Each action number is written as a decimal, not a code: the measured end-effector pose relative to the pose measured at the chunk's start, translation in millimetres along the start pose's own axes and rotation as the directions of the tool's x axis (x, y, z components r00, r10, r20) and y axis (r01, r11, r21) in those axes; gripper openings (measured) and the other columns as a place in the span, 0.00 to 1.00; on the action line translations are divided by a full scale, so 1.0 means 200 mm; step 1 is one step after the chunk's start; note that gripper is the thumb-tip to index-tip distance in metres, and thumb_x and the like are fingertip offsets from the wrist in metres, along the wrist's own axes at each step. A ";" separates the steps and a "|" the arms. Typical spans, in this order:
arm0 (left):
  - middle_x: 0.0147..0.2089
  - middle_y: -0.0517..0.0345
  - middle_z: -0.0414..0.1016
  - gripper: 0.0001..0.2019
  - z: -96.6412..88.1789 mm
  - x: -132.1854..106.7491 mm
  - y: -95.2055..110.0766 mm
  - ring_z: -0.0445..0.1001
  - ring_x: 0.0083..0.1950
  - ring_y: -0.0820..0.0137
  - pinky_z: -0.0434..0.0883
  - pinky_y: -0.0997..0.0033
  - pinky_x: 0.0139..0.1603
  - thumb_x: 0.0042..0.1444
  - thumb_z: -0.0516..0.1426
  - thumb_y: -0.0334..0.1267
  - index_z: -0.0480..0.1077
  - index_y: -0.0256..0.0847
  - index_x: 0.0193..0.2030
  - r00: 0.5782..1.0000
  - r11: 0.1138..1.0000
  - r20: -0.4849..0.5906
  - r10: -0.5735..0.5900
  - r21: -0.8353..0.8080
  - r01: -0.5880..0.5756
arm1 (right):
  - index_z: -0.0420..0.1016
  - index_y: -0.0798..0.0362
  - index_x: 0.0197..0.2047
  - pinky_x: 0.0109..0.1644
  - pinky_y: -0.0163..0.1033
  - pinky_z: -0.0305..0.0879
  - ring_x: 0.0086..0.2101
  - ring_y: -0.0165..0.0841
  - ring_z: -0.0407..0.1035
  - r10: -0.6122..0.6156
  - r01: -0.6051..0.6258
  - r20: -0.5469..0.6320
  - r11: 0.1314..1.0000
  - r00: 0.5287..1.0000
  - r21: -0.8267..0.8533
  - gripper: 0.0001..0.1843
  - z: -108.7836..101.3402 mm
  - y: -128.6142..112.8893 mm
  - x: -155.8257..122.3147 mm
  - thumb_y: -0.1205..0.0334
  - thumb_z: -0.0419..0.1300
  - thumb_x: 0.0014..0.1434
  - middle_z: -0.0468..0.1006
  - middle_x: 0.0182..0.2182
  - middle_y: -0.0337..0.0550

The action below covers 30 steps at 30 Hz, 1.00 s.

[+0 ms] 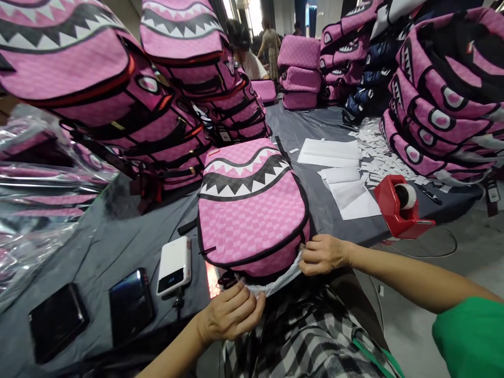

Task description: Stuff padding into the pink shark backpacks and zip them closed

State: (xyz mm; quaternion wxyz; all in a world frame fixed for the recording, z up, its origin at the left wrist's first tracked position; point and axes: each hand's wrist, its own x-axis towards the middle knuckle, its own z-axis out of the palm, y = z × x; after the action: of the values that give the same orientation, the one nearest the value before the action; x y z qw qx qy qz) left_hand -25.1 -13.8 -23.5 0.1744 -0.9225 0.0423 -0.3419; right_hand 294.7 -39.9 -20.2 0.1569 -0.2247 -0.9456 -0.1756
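A pink checkered backpack with a shark-mouth print lies face up on the table in front of me. Along its near end runs a bunched strip of whitish plastic film. My left hand grips one end of that film, fingers curled closed. The other end is pinched in my right hand, close against the backpack's lower right corner. How far the film reaches under the backpack is hidden.
Tall stacks of pink backpacks stand at the left, more backpacks at the right. A white power bank and two dark devices lie left. White papers and a red tape dispenser lie right. People are behind.
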 end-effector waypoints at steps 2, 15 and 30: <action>0.31 0.59 0.74 0.07 0.01 -0.02 0.00 0.72 0.31 0.73 0.73 0.67 0.42 0.59 0.58 0.22 0.75 0.33 0.41 1.000 1.000 0.008 0.011 -0.002 -0.011 | 0.71 0.47 0.38 0.27 0.37 0.46 0.24 0.27 0.59 0.109 -0.108 -0.015 0.993 0.994 0.055 0.09 0.03 -0.04 -0.06 0.68 0.51 0.67 0.70 0.26 0.34; 0.33 0.62 0.70 0.13 0.00 -0.04 -0.03 0.71 0.33 0.75 0.72 0.69 0.42 0.61 0.58 0.24 0.76 0.37 0.50 0.994 0.999 0.092 0.052 0.000 -0.052 | 0.58 0.49 0.31 0.14 0.27 0.55 0.14 0.23 0.59 0.871 -0.174 0.485 -0.466 0.085 0.868 0.29 0.20 -0.39 0.13 0.32 0.61 0.55 0.68 0.18 0.28; 0.36 0.56 0.76 0.06 0.01 -0.10 -0.06 0.75 0.35 0.72 0.76 0.67 0.45 0.61 0.59 0.33 0.74 0.38 0.44 0.983 0.990 0.124 0.135 0.014 -0.138 | 0.73 0.54 0.35 0.37 0.41 0.54 0.27 0.32 0.63 0.252 -0.234 -0.102 0.959 0.962 0.161 0.14 -0.01 -0.26 0.29 0.59 0.53 0.72 0.73 0.24 0.39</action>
State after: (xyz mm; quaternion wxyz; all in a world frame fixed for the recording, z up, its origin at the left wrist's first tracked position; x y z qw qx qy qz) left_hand -39.3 2.5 -32.4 0.2101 -0.9346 0.0908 -0.2722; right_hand 220.5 -62.9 -11.3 0.2505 -0.3159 -0.9099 -0.0977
